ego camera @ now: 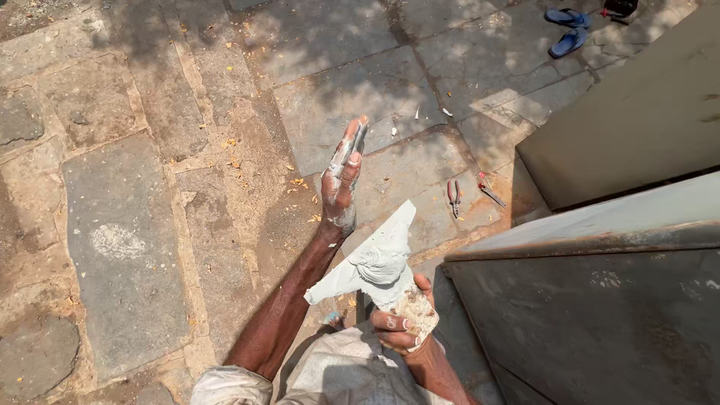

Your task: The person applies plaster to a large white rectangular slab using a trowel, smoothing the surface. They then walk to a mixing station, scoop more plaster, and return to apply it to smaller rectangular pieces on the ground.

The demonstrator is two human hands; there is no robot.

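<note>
On the left lies a stone-paved floor (120, 225) of large grey slabs, scattered with a few dry leaf bits. Near the middle, the left hand (341, 187) is raised over the paving, its fingers (351, 142) stretched out flat and together, smeared with pale grey paste, and pressing a thin flat blade (358, 144) along them. Just right and nearer, the right hand (401, 319) is closed around a lump of whitish putty (418, 309), with a wad of grey paste on a pale triangular sheet (375, 259) resting on top of it. This looks like the loading step: paste being gathered before spreading. A next move would call for bringing the blade back to the wad. Farther right, 1 pair of pliers (454, 196) and a red-handled tool (489, 191) lie on the paving, beside a grey metal panel (600, 315). At far right sit 2 blue sandals (567, 30).
</note>
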